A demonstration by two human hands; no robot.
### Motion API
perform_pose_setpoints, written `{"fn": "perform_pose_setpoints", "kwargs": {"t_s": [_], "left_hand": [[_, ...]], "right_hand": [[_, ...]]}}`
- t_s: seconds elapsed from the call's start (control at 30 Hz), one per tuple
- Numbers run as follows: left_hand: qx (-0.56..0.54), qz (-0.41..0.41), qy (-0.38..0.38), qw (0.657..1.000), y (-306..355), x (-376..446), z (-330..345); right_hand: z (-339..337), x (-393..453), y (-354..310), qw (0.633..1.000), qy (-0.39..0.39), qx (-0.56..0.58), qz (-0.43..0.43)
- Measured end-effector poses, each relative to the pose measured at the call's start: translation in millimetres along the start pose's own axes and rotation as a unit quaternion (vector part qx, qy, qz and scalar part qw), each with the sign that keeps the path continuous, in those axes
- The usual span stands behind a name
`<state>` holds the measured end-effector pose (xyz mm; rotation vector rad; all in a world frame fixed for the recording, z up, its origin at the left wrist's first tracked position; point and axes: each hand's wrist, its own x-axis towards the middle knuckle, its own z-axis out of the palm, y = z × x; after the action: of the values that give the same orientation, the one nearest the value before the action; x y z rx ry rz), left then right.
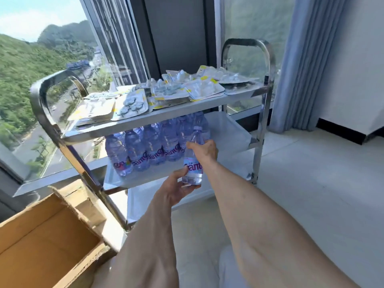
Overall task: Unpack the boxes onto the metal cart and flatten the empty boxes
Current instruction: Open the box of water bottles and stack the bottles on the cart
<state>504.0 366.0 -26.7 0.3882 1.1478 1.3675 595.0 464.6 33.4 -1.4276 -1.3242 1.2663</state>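
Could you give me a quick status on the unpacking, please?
Both hands, left and right, grip one water bottle at the cart's middle shelf. Bottle row already shelved. Cardboard box open, unflattened. Nothing blocking.

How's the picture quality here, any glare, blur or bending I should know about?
Head view: strong daylight through the window puts bright reflections on the metal cart; the wide-angle lens bends the window frames and the cart's handles; the whole frame is soft, so the label on the bottle held in both hands is only partly legible; the forearms near the camera look oversized.
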Motion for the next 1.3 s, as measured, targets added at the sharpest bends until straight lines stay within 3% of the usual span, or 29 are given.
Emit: {"fn": "perform_pose_setpoints", "kwargs": {"t_s": [0.17,0.37,0.5,0.6,0.73,0.87,1.13,1.3], "left_hand": [[-0.002,0.03,0.034,0.999,-11.2,25.4,34.1],[-0.005,0.062,0.047,0.997,-25.2,54.9,76.2],[0.15,0.026,0.123,0.981,-20.0,84.0,97.2],[0.291,0.076,0.231,0.925,-6.7,112.3,101.3],[0.565,0.131,0.307,0.754,6.7,134.5,109.2],[0.654,0.134,0.344,0.661,9.7,142.9,111.0],[0.737,0.136,0.368,0.551,6.2,156.3,103.4],[0.732,0.148,0.372,0.551,0.5,153.2,102.3]], "right_hand": [[-35.2,18.7,13.0,0.998,0.052,0.008,-0.023],[-58.2,48.3,14.1,0.997,0.052,-0.006,-0.053],[-73.3,81.7,20.6,0.996,0.053,-0.006,-0.067],[-76.2,106.8,28.4,0.991,0.085,-0.004,-0.107],[-65.4,141.3,23.8,0.983,0.069,-0.051,-0.162],[-53.2,165.9,5.2,0.976,0.057,-0.034,-0.207],[-42.9,186.9,20.6,0.973,0.045,0.007,-0.228],[-38.6,183.0,39.1,0.969,0.041,-0.023,-0.244]]}}
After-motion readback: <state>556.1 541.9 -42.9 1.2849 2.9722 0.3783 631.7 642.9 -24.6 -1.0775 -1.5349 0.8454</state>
